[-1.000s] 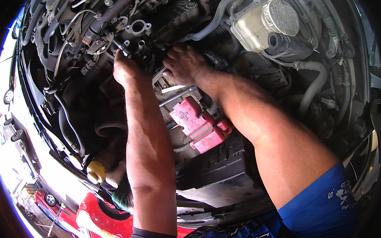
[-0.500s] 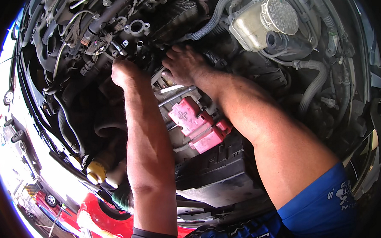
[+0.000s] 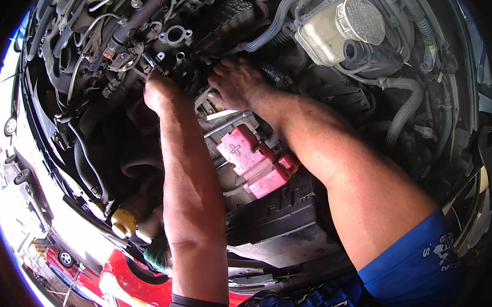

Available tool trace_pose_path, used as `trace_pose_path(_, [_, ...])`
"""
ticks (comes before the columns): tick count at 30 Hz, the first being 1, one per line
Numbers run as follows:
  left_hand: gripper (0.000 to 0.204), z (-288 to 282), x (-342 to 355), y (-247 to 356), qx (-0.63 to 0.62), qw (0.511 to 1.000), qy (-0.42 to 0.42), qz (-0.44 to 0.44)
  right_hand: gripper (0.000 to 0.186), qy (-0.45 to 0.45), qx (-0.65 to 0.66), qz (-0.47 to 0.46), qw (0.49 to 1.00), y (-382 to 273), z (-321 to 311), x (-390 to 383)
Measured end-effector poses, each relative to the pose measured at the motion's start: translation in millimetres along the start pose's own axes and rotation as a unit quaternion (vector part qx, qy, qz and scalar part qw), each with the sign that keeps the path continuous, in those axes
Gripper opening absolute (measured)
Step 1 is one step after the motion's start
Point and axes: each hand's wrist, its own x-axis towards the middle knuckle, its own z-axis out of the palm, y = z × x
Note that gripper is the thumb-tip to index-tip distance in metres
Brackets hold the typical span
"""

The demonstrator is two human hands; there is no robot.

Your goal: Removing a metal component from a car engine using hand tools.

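Little room separates the curled left hand [image 3: 162,93], at the lower end of a metal rod [image 3: 149,59], from the half-closed right hand [image 3: 237,85]; what either grips, I cannot tell. The round reservoir cap [image 3: 363,19] is printed over.

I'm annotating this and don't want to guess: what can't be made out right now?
In the head view:
Left hand: fingers mostly hidden behind the hand itself.
Whatever lies beneath the right hand: covered by that hand.
Print on the reservoir cap: too small to read.
Blue shirt: cut off by the lower edge.
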Motion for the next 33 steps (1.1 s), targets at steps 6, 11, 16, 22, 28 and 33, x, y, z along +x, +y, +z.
trace_pose_path(6, [0.029,-5,9,0,0.1,0.992,0.063,0.039,0.041,0.003,0.006,-0.003,1.0,-3,-1,3])
trace_pose_path(11, [0.029,-4,4,-2,0.021,1.0,-0.008,0.022,0.042,0.009,0.01,0.003,1.0,1,3,-1])
trace_pose_path(16, [0.033,-10,17,-2,0.067,0.997,0.015,0.036,0.042,0.0,0.004,-0.001,1.0,-5,-1,2])
trace_pose_path(22, [0.032,-7,13,-2,-0.015,0.999,-0.035,0.013,0.042,-0.005,0.006,0.004,1.0,-1,2,1])
trace_pose_path(28, [0.03,-1,0,-4,-0.001,0.999,0.009,0.041,0.041,-0.006,0.003,0.003,1.0,3,2,-2])
trace_pose_path(33, [0.036,-12,20,-1,0.058,0.995,0.036,0.069,0.041,0.003,0.008,-0.002,1.0,-7,-3,3])
